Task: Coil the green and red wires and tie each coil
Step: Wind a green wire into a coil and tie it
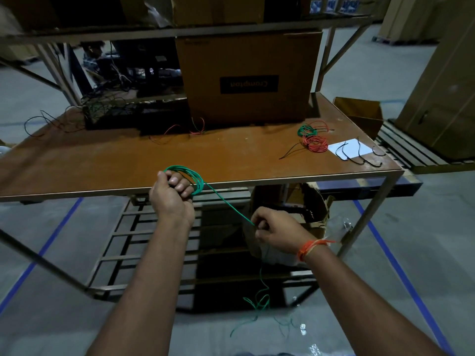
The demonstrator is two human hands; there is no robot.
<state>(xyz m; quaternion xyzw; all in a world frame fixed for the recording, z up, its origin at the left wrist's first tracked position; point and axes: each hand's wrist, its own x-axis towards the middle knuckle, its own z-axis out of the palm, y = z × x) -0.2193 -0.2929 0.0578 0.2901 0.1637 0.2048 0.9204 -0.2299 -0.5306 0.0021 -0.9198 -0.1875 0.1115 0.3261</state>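
Note:
My left hand [172, 193] grips a coil of green wire [193, 177] at the table's front edge, several loops wound around its fingers. From the coil a taut green strand [226, 202] runs down and right into my right hand [273, 232], which pinches it below the tabletop. The loose rest of the green wire [258, 303] hangs from that hand and lies tangled on the floor. At the far right of the table lie a small green coil [306, 130] and a red coil [315, 144], touching each other.
The brown table [128, 160] carries a big cardboard box [248, 75] at the back, a black tray with tangled wires [113, 115] at back left, and white paper with black ties [356, 151] at right. Shelf bars and a box sit under the table.

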